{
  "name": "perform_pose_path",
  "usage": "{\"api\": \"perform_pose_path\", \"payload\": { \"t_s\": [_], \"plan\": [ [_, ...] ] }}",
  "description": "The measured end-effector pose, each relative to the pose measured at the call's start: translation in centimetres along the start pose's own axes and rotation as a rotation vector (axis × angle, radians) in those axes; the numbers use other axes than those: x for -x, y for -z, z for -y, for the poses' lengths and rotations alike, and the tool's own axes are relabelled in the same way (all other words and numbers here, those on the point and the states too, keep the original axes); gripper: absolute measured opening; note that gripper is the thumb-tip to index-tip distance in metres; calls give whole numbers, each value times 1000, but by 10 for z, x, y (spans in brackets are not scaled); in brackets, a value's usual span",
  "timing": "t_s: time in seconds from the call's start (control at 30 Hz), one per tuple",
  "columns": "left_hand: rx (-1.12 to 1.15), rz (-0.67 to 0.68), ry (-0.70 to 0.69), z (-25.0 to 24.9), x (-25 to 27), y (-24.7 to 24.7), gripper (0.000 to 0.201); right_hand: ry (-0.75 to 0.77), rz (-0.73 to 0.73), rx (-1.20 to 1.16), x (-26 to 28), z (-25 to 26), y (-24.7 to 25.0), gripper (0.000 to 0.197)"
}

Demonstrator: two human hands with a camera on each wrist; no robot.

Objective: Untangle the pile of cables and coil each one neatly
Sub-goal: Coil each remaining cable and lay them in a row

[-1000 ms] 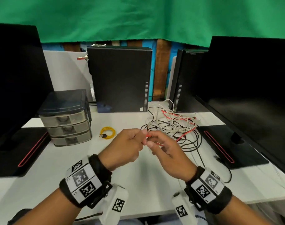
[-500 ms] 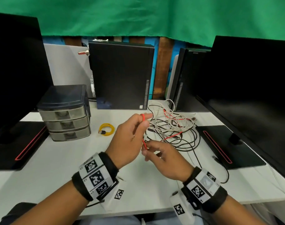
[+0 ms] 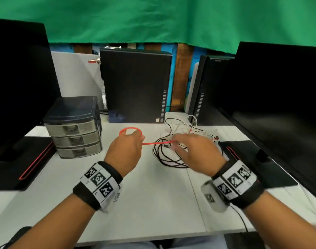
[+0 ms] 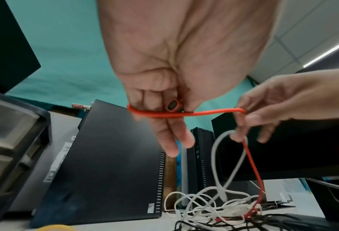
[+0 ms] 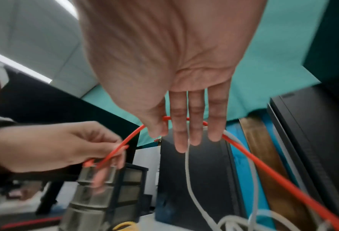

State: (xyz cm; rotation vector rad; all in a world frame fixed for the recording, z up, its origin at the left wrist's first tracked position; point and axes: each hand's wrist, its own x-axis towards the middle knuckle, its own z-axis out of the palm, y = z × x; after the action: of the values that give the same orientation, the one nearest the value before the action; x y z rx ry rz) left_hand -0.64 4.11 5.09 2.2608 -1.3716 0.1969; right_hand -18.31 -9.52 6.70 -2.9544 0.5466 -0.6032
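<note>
**Red cable being wound onto the left hand, its far end caught in the pile**

Head view: the left hand [image 3: 125,151] holds a small loop of the red cable [image 3: 130,129] raised above the white desk [image 3: 153,203]. A straight run of it goes across to the right hand [image 3: 195,151], which hovers over the tangled pile [image 3: 180,139] of white and black cables. The grip itself is hidden behind the backs of the hands. I judge this to be the coiling step for the red cable, begun before it is freed.

Left wrist view: the left hand's thumb pins the red plug [image 4: 173,107] against curled fingers, with one turn around them. The right hand pinches the cable at a bend, from which it drops into the pile, crossed by a white cable [image 4: 220,156].

Right wrist view: the right hand's fingers [image 5: 194,121] are nearly straight, with the red cable passing behind them and the thumb pressing it. The white cable hangs alongside, so the next wrap probably needs the red drawn clear first.
</note>
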Motion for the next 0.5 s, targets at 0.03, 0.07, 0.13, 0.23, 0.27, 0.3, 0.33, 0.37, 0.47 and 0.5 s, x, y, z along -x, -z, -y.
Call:
{"api": "perform_pose_path", "payload": {
  "t_s": [0.03,0.07,0.13,0.23,0.27,0.3,0.33,0.37,0.47,0.5],
  "plan": [
    [-12,48,9,1,0,0,24,0,-4,99,-14,-1,11,20],
    [15,91,-5,0,0,1,25,2,-21,202,-27,-1,23,20],
    [223,165,-12,-5,0,8,34,11,-77,356,-53,0,43,21],
    [615,177,22,-15,0,27,42,23,-132,435,-86,1,62,21],
    [672,173,3,-17,0,34,43,29,-144,463,-95,2,65,18],
    [698,171,-26,-17,-1,41,42,31,-158,491,-103,3,68,16],
    [704,169,-53,-17,-1,47,41,21,-170,510,-112,4,72,15],
    [696,167,-72,-16,0,52,40,2,-176,515,-120,4,77,15],
    [664,146,-76,-10,1,62,38,-114,-165,456,-142,-8,98,18],
    [662,140,-64,-9,1,64,38,-160,-166,425,-148,-13,107,19]
  ]
}}
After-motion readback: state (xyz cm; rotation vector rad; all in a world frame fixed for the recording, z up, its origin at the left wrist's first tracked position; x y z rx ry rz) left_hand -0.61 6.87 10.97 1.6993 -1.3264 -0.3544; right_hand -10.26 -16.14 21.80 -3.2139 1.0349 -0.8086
